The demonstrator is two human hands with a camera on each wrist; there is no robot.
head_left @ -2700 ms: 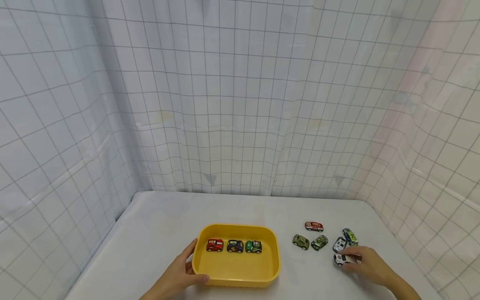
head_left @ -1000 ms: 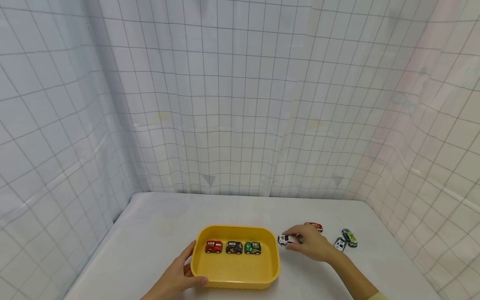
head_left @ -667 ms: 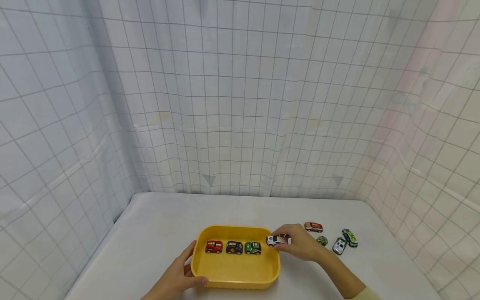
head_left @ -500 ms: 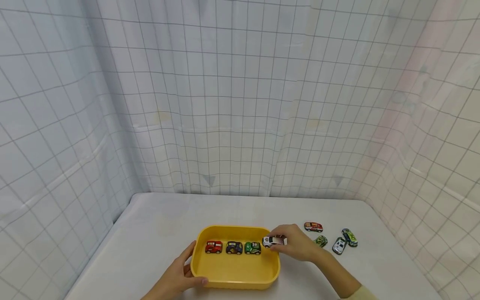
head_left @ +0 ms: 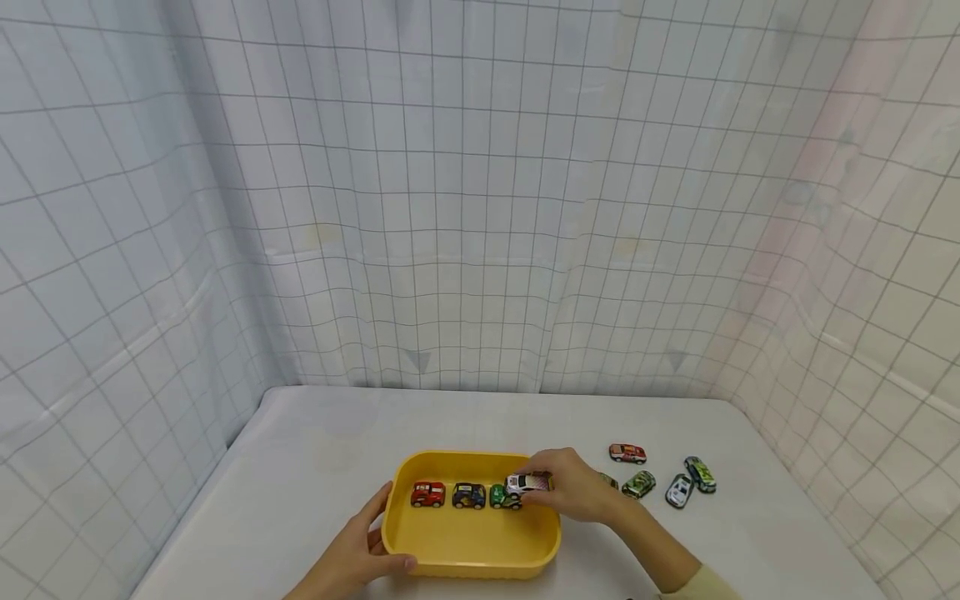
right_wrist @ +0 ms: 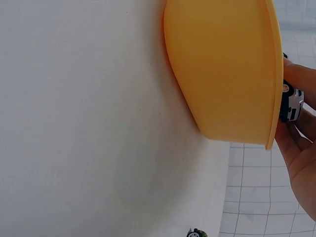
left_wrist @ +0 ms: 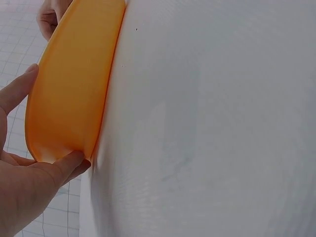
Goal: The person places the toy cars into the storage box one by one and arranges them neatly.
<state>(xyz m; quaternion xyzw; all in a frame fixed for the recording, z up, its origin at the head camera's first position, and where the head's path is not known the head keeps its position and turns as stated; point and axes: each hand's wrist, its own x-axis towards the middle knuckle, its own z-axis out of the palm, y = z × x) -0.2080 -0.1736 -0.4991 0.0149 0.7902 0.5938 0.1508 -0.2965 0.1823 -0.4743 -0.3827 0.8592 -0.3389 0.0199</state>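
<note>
White car (head_left: pixel 528 483) held over yellow tray (head_left: pixel 471 571)

Head: the left grip (head_left: pixel 358 543) holds the yellow tray's end, probably to steady it. The right grip (head_left: pixel 576 487) pinches the white car, farther inward than half a second ago.

Left wrist: fingers span the tray's wall.

Right wrist: the car, partly hidden, seems rim-high.

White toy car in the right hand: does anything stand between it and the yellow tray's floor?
Possibly the green car: in the head view the white toy car partly covers it, though whether it lies directly below is unclear. Nothing visible stands in the near part of the yellow tray.
</note>
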